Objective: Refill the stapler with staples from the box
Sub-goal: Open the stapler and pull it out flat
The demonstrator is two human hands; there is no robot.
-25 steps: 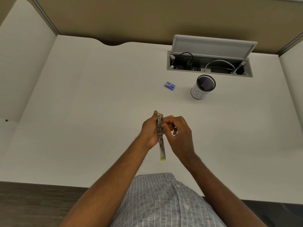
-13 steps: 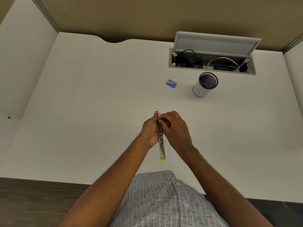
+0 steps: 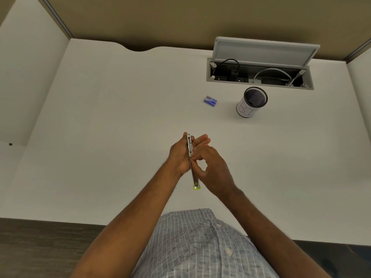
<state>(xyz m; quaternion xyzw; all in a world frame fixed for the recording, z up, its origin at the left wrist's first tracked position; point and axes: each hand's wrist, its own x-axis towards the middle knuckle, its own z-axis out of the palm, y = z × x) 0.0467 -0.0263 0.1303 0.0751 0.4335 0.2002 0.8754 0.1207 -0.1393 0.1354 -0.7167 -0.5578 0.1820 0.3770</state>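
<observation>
Two hands meet over the white desk point(image 3: 100, 117), well on my side of the small blue staple box point(image 3: 210, 101), which lies flat and untouched beside the mesh pen cup point(image 3: 252, 102). From my remote seat I read the stapler point(image 3: 192, 161) as held edge-up above the desk, its long axis running from my chest toward the box, metal nose away from me and the yellow-green tail end nearest my shirt.

My left hand point(image 3: 180, 155) is wrapped around the far half, palm against the stapler's side and fingers extended past it, so the grip looks firm though not fully curled. My right hand point(image 3: 215, 173) has thumb and forefinger pinched in at the stapler's middle; whether they grip the magazine rail or only touch it, I cannot tell.

I judge the stapler to be light, rigid metal, thin and somewhat slick, with a spring that could snap back. Holding it by its flat sides suits it best. Staple strips from the box should be brittle, so I would lift one by its long edges.
</observation>
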